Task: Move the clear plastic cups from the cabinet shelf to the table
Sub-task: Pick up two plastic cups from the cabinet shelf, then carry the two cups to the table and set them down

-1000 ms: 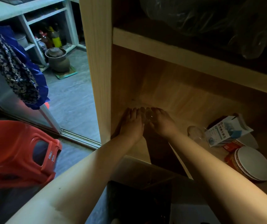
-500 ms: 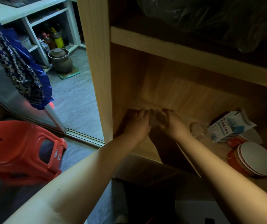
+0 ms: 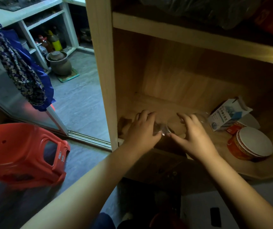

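Observation:
Both my hands are inside the lower compartment of the wooden cabinet, over its shelf (image 3: pixel 168 111). My left hand (image 3: pixel 142 128) is curled around a clear plastic cup (image 3: pixel 163 130) that lies tilted near the shelf's front edge; the cup is dim and hard to make out. My right hand (image 3: pixel 193 136) hovers just right of it with fingers spread and the thumb close to that cup. A second clear plastic cup (image 3: pixel 201 117) stands beyond my right fingertips, next to a carton; whether the fingers touch it I cannot tell.
A white and blue carton (image 3: pixel 228 116) and a red tub with a white lid (image 3: pixel 251 144) sit on the shelf's right side. A red plastic stool (image 3: pixel 21 154) lies on the floor at left. A white surface (image 3: pixel 198 210) shows at the bottom right. A dark bag fills the upper shelf (image 3: pixel 198 7).
My hands have drawn back toward the shelf's front. They were together on one cup; now the left keeps it and the right has shifted to the right, toward the second cup.

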### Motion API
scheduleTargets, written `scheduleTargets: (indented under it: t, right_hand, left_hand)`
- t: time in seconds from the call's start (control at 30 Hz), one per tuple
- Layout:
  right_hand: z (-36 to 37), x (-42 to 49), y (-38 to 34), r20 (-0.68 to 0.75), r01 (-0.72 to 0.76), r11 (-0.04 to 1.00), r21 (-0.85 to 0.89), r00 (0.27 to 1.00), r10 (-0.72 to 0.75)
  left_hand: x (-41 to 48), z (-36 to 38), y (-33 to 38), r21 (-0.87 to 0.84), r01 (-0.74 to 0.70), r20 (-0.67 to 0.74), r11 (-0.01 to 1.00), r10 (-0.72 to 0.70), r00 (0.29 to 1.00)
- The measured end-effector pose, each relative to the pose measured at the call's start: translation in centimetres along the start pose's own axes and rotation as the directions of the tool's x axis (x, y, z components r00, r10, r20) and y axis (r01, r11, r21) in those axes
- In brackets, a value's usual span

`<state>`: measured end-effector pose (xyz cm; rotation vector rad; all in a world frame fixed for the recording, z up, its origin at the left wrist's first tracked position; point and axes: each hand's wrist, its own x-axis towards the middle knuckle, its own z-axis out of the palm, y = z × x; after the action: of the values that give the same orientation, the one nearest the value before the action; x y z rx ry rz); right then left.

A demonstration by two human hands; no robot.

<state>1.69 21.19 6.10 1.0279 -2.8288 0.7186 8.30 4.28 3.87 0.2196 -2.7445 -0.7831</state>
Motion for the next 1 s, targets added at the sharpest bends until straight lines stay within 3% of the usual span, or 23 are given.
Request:
scheduleTargets:
  t: [0.17, 0.3, 0.47, 0.67, 1.0]
  right_hand:
    - [-0.6, -2.0, -3.8, 0.047, 0.055, 0.995, 0.077, 0.997, -0.059]
    - [-0.3, -2.7, -8.6, 0.076, 0.155, 0.976, 0.155, 0.983, -0.168]
    - [3.2, -1.9, -16.9, 0.119, 0.244, 0.927, 0.283, 0.951, -0.287]
    - [7.4, -1.0, -28.4, 0.159, 0.450, 0.850, 0.272, 0.851, -0.501]
    - [16.0, -4.0, -48.5, 0.209, 0.568, 0.701, 0.432, 0.693, -0.690]
  left_hand:
    - [-4.4, -3.7, -0.5, -0.023, 0.006, -0.080, 1.000, -0.008, 0.997]
    - [-8.8, -7.7, -2.9, -0.075, 0.138, -0.149, 0.988, -0.148, 0.978]
    - [-15.1, -13.0, -7.5, -0.006, 0.268, -0.228, 0.964, -0.262, 0.938]
    - [-22.7, -20.5, -13.1, -0.008, 0.477, -0.395, 0.879, -0.441, 0.806]
    - [-38.6, -32.6, -22.3, -0.023, 0.730, -0.589, 0.683, -0.600, 0.541]
